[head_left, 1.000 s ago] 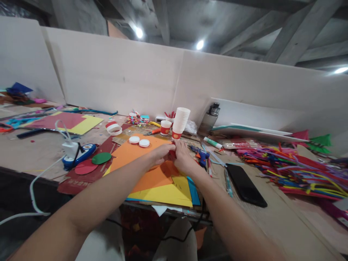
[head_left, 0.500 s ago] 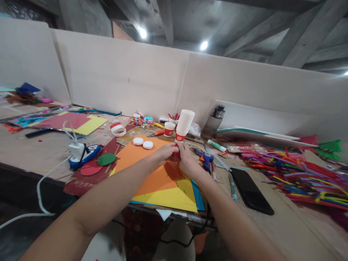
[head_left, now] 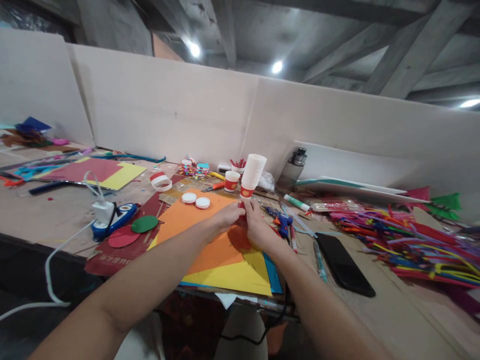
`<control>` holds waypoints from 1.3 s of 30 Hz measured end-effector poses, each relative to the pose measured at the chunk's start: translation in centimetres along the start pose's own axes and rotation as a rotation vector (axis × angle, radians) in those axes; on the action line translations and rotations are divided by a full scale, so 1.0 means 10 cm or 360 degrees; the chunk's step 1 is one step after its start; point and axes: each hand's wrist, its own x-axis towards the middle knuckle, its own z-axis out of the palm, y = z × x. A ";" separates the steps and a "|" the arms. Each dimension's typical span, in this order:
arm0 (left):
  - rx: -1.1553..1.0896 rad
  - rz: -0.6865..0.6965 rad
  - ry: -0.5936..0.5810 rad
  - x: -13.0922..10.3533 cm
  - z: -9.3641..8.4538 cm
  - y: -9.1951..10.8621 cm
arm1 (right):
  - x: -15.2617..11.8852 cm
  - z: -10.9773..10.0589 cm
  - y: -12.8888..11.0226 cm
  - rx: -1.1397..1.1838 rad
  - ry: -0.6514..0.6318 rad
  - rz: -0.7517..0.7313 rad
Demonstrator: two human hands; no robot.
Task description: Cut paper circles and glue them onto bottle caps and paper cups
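My left hand (head_left: 228,217) and my right hand (head_left: 255,223) meet above the orange paper (head_left: 210,240), fingers closed on a small red piece (head_left: 243,219). The fingers cover most of it, so its shape does not show. Just beyond them stands a tall stack of white paper cups (head_left: 254,172), the lowest with a red band. A single red-and-white paper cup (head_left: 231,182) is left of the stack. Two round white lids (head_left: 203,202) lie on the orange sheet, which rests over yellow paper (head_left: 247,277).
Right of my hands lie a blue glue gun (head_left: 285,223), a glue stick (head_left: 296,202), a black phone (head_left: 344,264) and a heap of pipe cleaners (head_left: 397,245). On the left are a green disc (head_left: 144,224), a red disc (head_left: 123,236) and a blue power strip (head_left: 112,223) with a cable.
Both hands still grip the red piece and have shifted only slightly. The whole view has moved a little, with the table things appearing slightly further left.
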 end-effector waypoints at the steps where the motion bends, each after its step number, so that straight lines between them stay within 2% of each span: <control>1: 0.0006 -0.0013 -0.0030 0.00 -0.01 -0.01 | 0.00 0.00 0.00 -0.0018 0.0001 0.0031; 12: 0.0057 -0.0071 0.0129 0.00 -0.03 0.01 | 0.02 0.09 -0.01 0.0064 0.0136 0.0055; 17: 0.0112 -0.0014 0.0084 -0.01 -0.05 0.04 | 0.01 0.09 0.05 0.0030 0.0107 -0.0052; 23: 0.0184 0.0105 -0.0043 -0.02 -0.03 -0.07 | -0.03 0.11 0.06 0.0018 -0.0034 0.0054; 26: 0.0155 0.0044 -0.0035 -0.01 -0.03 -0.06 | -0.02 0.08 0.01 0.0097 -0.0005 0.0061; 30: -0.0015 0.0012 -0.0047 0.02 -0.11 0.07 | 0.03 0.00 0.00 0.0169 0.0133 0.0106; 31: -0.0039 0.0039 0.0051 0.03 -0.15 0.12 | 0.04 -0.03 0.01 0.0175 0.0189 0.0124; 34: -0.0107 0.0150 0.0562 0.09 -0.33 0.28 | 0.07 -0.10 0.08 0.0155 0.0336 0.0201; 37: -0.0099 0.0198 0.0753 0.20 -0.50 0.37 | 0.08 -0.14 0.13 0.0143 0.0370 0.0290; 39: -0.0057 0.0197 0.0826 0.30 -0.57 0.36 | 0.08 -0.14 0.15 0.0141 0.0359 0.0338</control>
